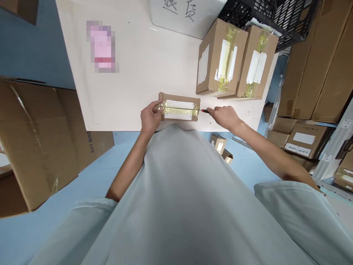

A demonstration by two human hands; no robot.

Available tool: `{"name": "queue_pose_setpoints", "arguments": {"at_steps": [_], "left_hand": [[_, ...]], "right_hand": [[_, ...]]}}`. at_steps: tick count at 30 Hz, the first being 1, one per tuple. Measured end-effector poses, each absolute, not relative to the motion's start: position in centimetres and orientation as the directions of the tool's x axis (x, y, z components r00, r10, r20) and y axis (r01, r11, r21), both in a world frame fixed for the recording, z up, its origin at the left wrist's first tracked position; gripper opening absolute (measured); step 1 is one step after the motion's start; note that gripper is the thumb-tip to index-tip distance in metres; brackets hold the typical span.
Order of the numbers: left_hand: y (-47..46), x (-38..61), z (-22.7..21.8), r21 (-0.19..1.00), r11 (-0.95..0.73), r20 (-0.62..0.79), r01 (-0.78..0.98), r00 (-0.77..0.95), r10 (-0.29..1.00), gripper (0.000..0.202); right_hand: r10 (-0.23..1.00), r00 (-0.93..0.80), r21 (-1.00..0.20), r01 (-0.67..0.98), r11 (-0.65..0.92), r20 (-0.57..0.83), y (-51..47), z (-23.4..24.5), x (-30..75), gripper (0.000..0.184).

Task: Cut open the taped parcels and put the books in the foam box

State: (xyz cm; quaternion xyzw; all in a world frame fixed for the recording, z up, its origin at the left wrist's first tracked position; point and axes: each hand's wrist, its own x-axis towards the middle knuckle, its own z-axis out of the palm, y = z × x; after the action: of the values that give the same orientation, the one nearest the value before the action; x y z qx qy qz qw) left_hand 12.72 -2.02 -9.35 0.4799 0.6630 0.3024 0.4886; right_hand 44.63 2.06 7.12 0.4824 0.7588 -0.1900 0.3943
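A small cardboard box (179,98) lies at the table's near edge, with yellowish tape and white labels on its top. My left hand (151,117) grips its left end, fingers on the taped edge. In my right hand (224,117) is a thin tool with a red and black handle (204,110), its tip side pointing left at the box's right end. A dark line runs along the middle of the tape; whether it is a seam, a slit or the tool's shaft I cannot tell.
Two taped cartons (205,66) stand at the table's right, beside a white bin (182,16) and a black crate (295,25). A pixelated pink item (102,46) lies on the white table (143,62). A large carton (41,143) is at left; shelved boxes (303,138) are at right.
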Motion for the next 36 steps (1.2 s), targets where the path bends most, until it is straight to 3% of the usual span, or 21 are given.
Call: {"name": "queue_pose_setpoints", "arguments": {"at_steps": [5,9,13,16,18,24,31,36], "left_hand": [[-1.9,12.6,-9.1,0.881,0.355,-0.355,0.313,-0.058,0.933,0.043],[-1.8,12.2,-9.1,0.894,0.359,-0.359,0.268,-0.052,0.932,0.042],[-1.9,11.9,-9.2,0.896,0.375,-0.370,0.236,-0.068,0.927,0.044],[-2.0,11.6,-9.0,0.892,0.395,-0.385,0.222,-0.089,0.919,0.048],[-2.1,11.3,-8.8,0.877,0.421,-0.410,0.230,-0.098,0.907,0.052],[-2.3,8.6,-8.7,0.807,0.472,-0.438,0.355,-0.177,0.881,0.061],[-2.4,5.3,-8.3,0.703,0.402,-0.330,0.586,-0.232,0.915,0.048],[-2.3,7.4,-8.9,0.616,0.340,-0.326,0.710,-0.163,0.931,0.044]], "right_hand": [[0.643,-0.232,0.064,0.913,0.402,-0.729,0.8,5.8,47.6,0.049],[0.695,-0.228,-0.060,0.964,0.258,-0.681,-0.7,2.8,49.5,0.044],[0.788,-0.209,-0.345,0.938,-0.005,-0.579,-4.0,-1.4,50.4,0.046],[0.860,-0.181,-0.630,0.753,-0.190,-0.476,-7.0,-4.9,49.0,0.050],[0.877,-0.115,-0.732,0.607,-0.310,-0.466,-8.8,-7.0,47.2,0.054],[0.862,0.033,-0.790,0.384,-0.478,-0.505,-9.8,-10.0,43.3,0.064],[0.813,-0.143,-0.814,0.261,-0.519,-0.565,-6.3,-8.0,40.6,0.078],[0.844,-0.084,-0.814,0.331,-0.478,-0.530,-5.6,-4.3,39.7,0.077]]}}
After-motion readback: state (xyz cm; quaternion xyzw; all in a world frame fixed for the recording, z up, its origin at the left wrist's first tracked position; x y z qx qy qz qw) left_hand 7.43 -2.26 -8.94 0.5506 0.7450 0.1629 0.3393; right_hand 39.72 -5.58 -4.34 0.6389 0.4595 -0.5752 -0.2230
